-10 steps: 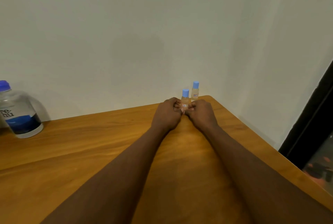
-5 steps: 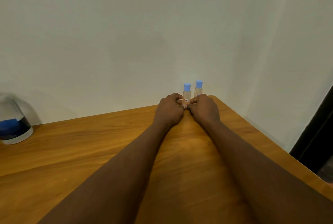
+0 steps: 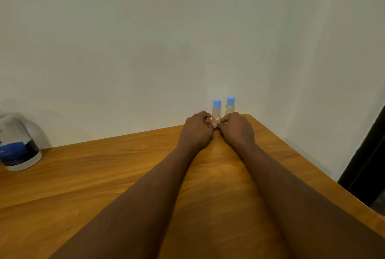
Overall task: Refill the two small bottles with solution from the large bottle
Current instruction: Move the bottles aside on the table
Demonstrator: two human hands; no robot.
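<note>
Both hands sit at the far right corner of the table (image 3: 104,175), knuckles toward the camera, curled in around the near bottle (image 3: 216,111). Left hand (image 3: 196,131) is on its left side, right hand (image 3: 237,129) on its right, fingertips of both at the bottle's lower body and nearly meeting in front of it. Both are narrow, pinching; each looks to be touching the bottle, but a firm hold can't be confirmed since the fingers hide the base.

The near bottle stands upright, long axis vertical, blue cap (image 3: 217,103) on, sticking up just above and between the two hands. The second bottle (image 3: 230,108) stands upright just behind the right hand's fingers, slightly right of the first, also capped, close to the wall (image 3: 187,39). Whether it touches the hand can't be told.

The big bottle (image 3: 19,146) is well apart, far to the left of the left hand, at the frame edge, upright, partly cut off.

Judgement: early stage, nothing opened. Either hand is equally near the held bottle; the right is nearer the second one, and the left is the natural one for reaching the big bottle.
</note>
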